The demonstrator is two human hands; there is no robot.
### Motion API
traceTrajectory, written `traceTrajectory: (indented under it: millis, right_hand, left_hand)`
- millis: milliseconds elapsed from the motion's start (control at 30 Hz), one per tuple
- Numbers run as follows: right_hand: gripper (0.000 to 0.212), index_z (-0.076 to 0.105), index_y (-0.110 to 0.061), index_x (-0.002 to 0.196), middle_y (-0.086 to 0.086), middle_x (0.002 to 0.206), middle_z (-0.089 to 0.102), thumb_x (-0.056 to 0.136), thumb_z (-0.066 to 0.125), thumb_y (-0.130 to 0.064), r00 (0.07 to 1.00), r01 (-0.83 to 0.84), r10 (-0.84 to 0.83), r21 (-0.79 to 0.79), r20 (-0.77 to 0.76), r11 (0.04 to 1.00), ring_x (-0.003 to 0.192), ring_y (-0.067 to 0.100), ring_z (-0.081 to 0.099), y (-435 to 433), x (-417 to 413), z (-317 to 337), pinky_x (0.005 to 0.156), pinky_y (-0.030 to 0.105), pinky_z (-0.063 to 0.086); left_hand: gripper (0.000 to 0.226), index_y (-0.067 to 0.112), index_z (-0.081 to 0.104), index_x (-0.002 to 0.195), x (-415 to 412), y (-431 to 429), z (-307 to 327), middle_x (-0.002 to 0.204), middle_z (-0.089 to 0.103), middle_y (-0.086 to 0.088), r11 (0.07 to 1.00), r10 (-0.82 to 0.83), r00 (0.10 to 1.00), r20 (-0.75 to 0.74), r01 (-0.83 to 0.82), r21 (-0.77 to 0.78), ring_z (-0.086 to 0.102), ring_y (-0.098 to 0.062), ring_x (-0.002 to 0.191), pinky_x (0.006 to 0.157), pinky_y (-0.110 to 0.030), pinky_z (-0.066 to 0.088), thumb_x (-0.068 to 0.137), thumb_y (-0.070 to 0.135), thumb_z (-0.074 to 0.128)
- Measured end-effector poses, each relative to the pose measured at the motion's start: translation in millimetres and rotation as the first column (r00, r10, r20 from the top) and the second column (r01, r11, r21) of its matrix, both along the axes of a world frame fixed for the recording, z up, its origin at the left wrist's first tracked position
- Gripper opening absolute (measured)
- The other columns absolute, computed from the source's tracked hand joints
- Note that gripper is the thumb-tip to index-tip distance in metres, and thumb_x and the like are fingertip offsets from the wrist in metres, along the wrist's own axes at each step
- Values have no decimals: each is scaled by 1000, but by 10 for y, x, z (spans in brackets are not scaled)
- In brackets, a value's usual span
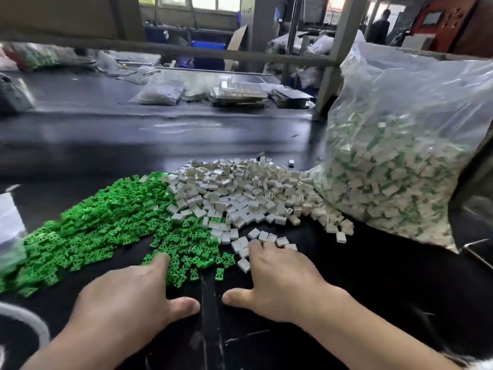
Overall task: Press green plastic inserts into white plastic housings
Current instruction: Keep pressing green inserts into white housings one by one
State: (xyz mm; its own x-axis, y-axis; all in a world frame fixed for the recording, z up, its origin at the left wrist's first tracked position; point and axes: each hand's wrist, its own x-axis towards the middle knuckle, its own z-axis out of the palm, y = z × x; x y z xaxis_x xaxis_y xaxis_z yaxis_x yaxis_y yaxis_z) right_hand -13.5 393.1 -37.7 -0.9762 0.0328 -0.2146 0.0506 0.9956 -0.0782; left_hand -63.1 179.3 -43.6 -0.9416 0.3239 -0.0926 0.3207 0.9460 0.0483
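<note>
A wide heap of green plastic inserts point(101, 225) covers the left of the dark table. Beside it on the right lies a heap of white plastic housings point(240, 193). My left hand point(128, 300) lies palm down at the near edge of the green heap, its fingertips touching the inserts and its thumb stretched out to the right. My right hand point(280, 281) lies palm down too, its fingertips on a few loose white housings point(262, 237) at the front of the white heap. Whether either hand holds a part under its fingers is hidden.
A big clear plastic bag point(405, 161) full of white-and-green assembled parts stands at the right, leaning against the white heap. Smaller bags and flat stacks point(237, 93) lie at the table's far side. A grey post point(338, 52) rises behind the bag. A person stands far off.
</note>
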Motion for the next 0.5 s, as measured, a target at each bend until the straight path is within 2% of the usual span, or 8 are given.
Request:
traceTrajectory:
  millis: [67, 200, 267, 400, 500]
  right_hand:
    - [81, 41, -11, 134, 10, 125, 54, 85, 55, -74, 1000, -10, 10, -43, -14, 999, 111, 34, 57, -79, -124, -3, 85, 44, 51]
    - [40, 51, -16, 119, 9, 113, 57, 96, 58, -48, 990, -54, 34, -145, -135, 988, 101, 34, 59, -208, -275, -85, 71, 36, 41]
    - [29, 54, -18, 115, 7, 107, 58, 97, 58, -40, 975, -91, 49, -189, -218, 978, 96, 35, 60, -217, -261, -165, 69, 35, 42]
    - [32, 58, -26, 128, 1, 108, 61, 97, 58, -35, 957, -156, 78, -270, -281, 950, 97, 31, 61, -148, -223, -252, 80, 41, 53]
    - [32, 58, -29, 129, 0, 106, 60, 97, 55, -32, 953, -180, 88, -305, -291, 935, 96, 29, 60, -107, -222, -243, 81, 41, 53]
  left_hand:
    - [72, 44, 33, 122, -26, 18, -57, 107, 62, 16, 999, -28, 999, -42, 30, 42, 60, -7, 93, 73, -26, 51, 67, 90, 41]
    - [53, 45, 39, 131, -15, 76, -129, 122, 55, 25, 975, -140, 981, -131, 160, 153, 54, 0, 108, 75, -20, 41, 85, 70, 46]
    - [41, 46, 44, 128, 7, 113, -134, 116, 53, 26, 963, -187, 967, -170, 215, 164, 54, 1, 103, 75, -18, 42, 90, 62, 46]
    - [29, 44, 51, 118, -4, 138, -141, 104, 53, 21, 952, -222, 950, -219, 260, 162, 57, -3, 91, 73, -21, 47, 93, 55, 44]
    - [46, 47, 43, 124, 16, 158, -150, 104, 51, 23, 948, -240, 944, -228, 279, 155, 54, -2, 91, 66, -18, 41, 86, 71, 38]
